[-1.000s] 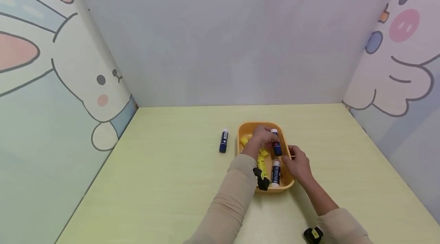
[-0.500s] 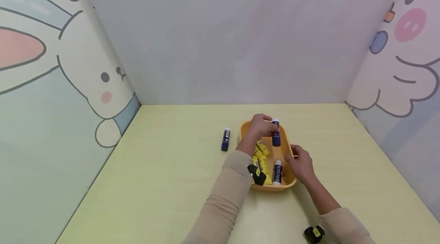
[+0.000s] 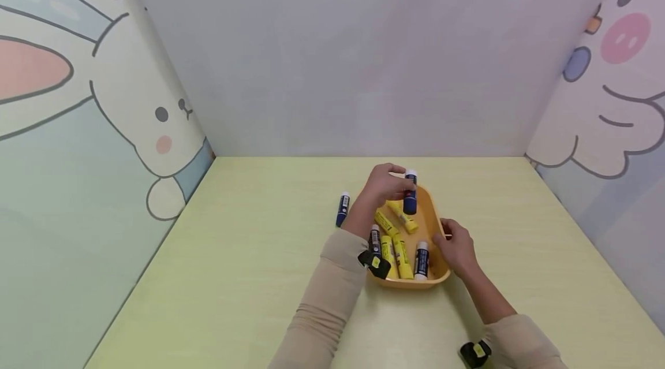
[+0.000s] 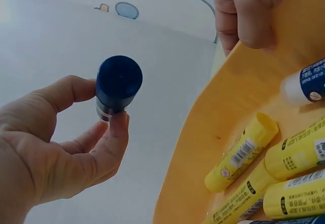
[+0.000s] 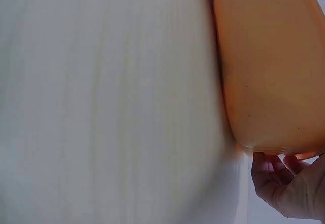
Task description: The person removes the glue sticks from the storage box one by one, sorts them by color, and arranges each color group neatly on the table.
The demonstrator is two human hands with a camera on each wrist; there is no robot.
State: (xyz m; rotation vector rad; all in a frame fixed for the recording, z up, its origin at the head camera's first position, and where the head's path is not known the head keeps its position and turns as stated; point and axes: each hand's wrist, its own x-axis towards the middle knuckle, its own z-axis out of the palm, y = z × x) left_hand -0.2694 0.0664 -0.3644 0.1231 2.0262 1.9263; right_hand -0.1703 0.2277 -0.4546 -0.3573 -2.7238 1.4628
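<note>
My left hand [image 3: 385, 185] pinches a dark blue glue stick [image 3: 410, 193] with a white end, raised over the far part of an orange-yellow plastic basket [image 3: 431, 213]. In the left wrist view the thumb and fingers grip the glue stick [image 4: 119, 84] around its sides, its blue end facing the camera. My right hand [image 3: 457, 246] holds the basket's right rim, thumb on the inner side; the right wrist view shows its fingers at the edge of the basket [image 5: 274, 71]. Inside lie several yellow glue sticks [image 3: 402, 256] and a dark blue one [image 3: 422, 261] near the front right.
Another dark blue glue stick [image 3: 343, 208] lies on the pale yellow-green table [image 3: 249, 253] left of the basket, partly behind the left forearm. A grey wall [image 3: 363, 69] stands behind the table, with side walls bearing cartoon animals.
My left hand has lifted the blue glue stick up out of the basket and moved slightly left with it. The right hand keeps its hold on the rim.
</note>
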